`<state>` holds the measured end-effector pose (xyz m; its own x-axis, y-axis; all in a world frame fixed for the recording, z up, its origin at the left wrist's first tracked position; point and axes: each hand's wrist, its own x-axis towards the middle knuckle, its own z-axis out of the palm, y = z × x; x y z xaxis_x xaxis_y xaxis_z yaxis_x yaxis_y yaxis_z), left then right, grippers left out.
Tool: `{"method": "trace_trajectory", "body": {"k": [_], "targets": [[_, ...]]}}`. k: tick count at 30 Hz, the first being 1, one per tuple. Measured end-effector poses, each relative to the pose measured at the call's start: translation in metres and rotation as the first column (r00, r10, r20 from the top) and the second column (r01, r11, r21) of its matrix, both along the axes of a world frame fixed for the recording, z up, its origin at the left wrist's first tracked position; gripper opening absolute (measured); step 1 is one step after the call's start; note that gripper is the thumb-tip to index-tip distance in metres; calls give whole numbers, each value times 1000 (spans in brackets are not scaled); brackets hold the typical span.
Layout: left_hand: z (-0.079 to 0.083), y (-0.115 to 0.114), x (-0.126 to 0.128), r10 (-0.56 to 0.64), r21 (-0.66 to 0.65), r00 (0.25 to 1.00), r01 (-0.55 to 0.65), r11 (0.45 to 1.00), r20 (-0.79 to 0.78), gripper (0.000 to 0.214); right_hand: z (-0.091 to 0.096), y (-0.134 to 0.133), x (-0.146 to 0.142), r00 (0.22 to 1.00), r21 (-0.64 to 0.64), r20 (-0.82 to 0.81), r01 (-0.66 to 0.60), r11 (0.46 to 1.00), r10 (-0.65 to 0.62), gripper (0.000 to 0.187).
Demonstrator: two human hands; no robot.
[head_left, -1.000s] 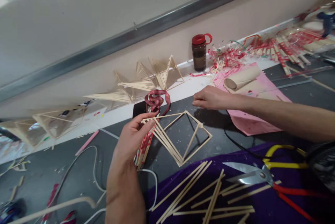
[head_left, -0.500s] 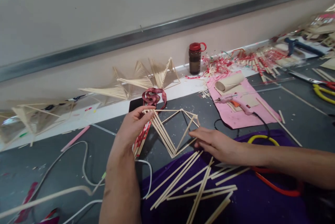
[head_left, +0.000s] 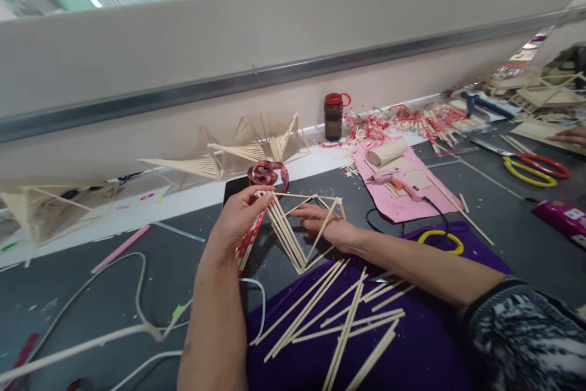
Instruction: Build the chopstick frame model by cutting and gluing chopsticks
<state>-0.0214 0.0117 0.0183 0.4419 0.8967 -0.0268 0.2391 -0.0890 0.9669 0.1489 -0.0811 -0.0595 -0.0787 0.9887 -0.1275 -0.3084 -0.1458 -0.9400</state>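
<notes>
My left hand is closed on the left corner of a small frame of thin wooden sticks, with a bundle of red-wrapped sticks below the fingers. My right hand reaches into the frame from the right, its fingers curled around one of the slanted sticks. The frame is tilted above the dark table. Several loose wooden sticks lie on a purple cloth just in front of me.
A pink sheet carries a glue gun and a paper roll. A brown jar with a red lid stands by the wall beside finished stick models. Scissors and another person's hand are at the right.
My right hand came from the far side of the table, passed low over the loose sticks, and now grips a stick inside the frame. The left hand kept its hold. The view has lifted.
</notes>
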Motion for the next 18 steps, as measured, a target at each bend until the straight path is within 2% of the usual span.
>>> {"method": "trace_trajectory", "body": {"k": [5,8,10,13,18], "targets": [[-2,1,-1,-2,10,1000,2,1000,5,43,-8,15,-4,947,-63,-321,0,998,-21,30],[1,-1,1,15,7,1000,-15,1000,-21,45,-6,24,-7,897,-118,-442,-34,992,-22,32],[3,-2,2,24,2,999,-24,1000,-39,45,-2,28,-8,865,-116,-501,-82,990,13,35],[4,-3,3,32,-11,999,-32,999,-40,46,2,30,-9,821,-44,-563,-139,989,90,39],[3,-3,3,19,-8,999,-19,1000,-44,48,3,30,-8,801,42,-576,-172,984,164,39]]}}
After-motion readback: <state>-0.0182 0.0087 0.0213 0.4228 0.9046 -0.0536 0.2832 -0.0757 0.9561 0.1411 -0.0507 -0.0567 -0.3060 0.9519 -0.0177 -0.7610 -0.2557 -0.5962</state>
